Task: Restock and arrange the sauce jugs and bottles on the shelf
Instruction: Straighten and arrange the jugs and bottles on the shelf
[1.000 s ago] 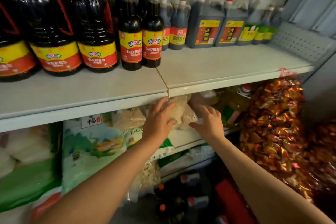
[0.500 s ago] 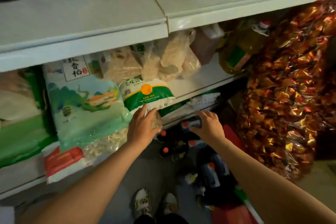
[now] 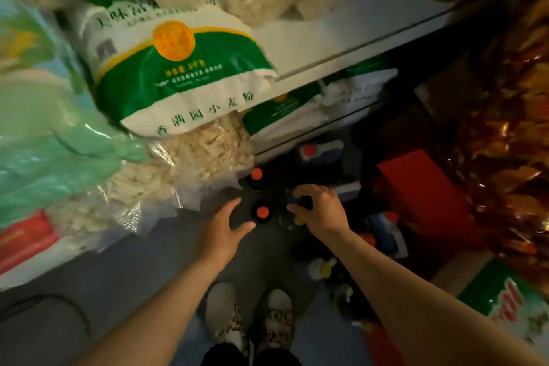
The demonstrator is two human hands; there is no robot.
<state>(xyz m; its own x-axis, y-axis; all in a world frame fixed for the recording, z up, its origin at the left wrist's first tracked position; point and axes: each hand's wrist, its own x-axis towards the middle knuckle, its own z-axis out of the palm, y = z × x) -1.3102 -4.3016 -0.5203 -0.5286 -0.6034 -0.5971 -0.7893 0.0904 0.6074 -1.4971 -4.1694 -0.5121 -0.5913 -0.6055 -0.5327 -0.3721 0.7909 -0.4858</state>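
A person reaches down toward dark sauce bottles standing on the grey floor point(image 3: 124, 270) below a white metal shelf point(image 3: 335, 47). The left hand point(image 3: 221, 232) is spread open, fingers apart and holding nothing, just left of a dark bottle with an orange-red cap point(image 3: 262, 212), with the thumb reaching under the bottle's near side. The right hand point(image 3: 322, 211) is curled over the top of a dark, blurred jug point(image 3: 297, 202) just right of that same bottle; its fingers bend around the top, but whether they actually grip it cannot be told. A second dark bottle with an orange-red cap point(image 3: 256, 174) stands just behind the first, closer to the shelf. Farther behind and to the right of the first bottle lies a dark jug with a red cap point(image 3: 309, 151). A white and green flour sack point(image 3: 181, 68) overhangs the shelf edge above the bottles, and a clear bag of pale dried strips point(image 3: 205, 151) hangs beneath it. A red box point(image 3: 421, 187) sits well to the right of the first bottle. The person's patterned shoes point(image 3: 249, 318) show below both hands.
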